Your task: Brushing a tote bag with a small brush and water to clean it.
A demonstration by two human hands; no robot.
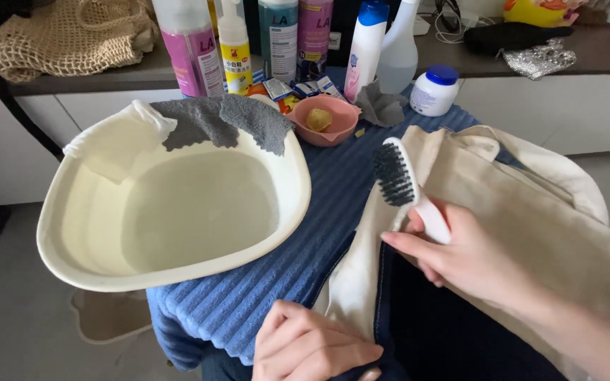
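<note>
The right hand, at the lower right of the frame, has its grip closed around the white handle of a scrubbing brush, whose dark bristles face up and toward the camera just above the fingers. The brush hovers over a cream canvas tote bag with a dark navy lining, which spreads across the right half of the frame. At the bottom centre, the left hand is curled shut, pinching the bag's edge where the cream fabric meets the navy lining. Bag and hands rest on a blue ribbed towel covering the tabletop. To the left, filling the centre left of the frame, sits a cream plastic basin holding clear water, with a grey cloth and a white cloth draped over its far rim. Just beyond the basin, at upper centre, a small pink bowl holds a yellowish lump. Behind it, along the top edge, stand several bottles and a white jar with a blue lid. A woven net bag lies in the upper left corner.
</note>
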